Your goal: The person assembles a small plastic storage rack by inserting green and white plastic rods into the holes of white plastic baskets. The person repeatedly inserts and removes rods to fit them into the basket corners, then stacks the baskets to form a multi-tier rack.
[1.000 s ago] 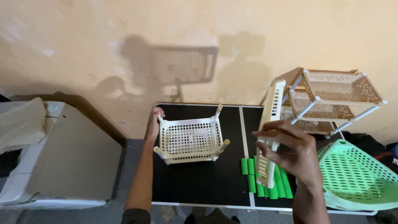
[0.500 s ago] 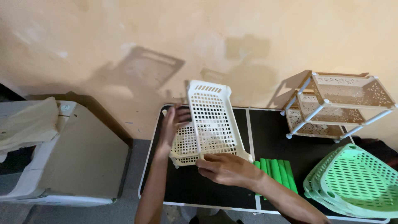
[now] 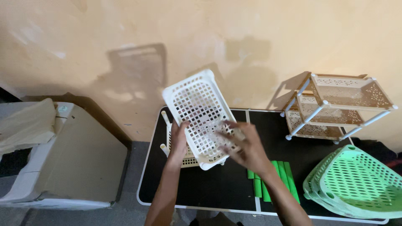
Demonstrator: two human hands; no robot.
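Your left hand (image 3: pixel 179 140) and right hand (image 3: pixel 247 146) grasp the white tray (image 3: pixel 199 115), tilted above the base tray (image 3: pixel 184 155), not seated yet, green tubes (image 3: pixel 272 180) untouched.

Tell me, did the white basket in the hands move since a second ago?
Yes. The white basket went leftward, from over the green tubes to above the other basket.

white tray (image 3: pixel 197 113): perforated plastic, smooth | table (image 3: pixel 217 188): matt black | green tubes (image 3: pixel 284 178): smooth plastic
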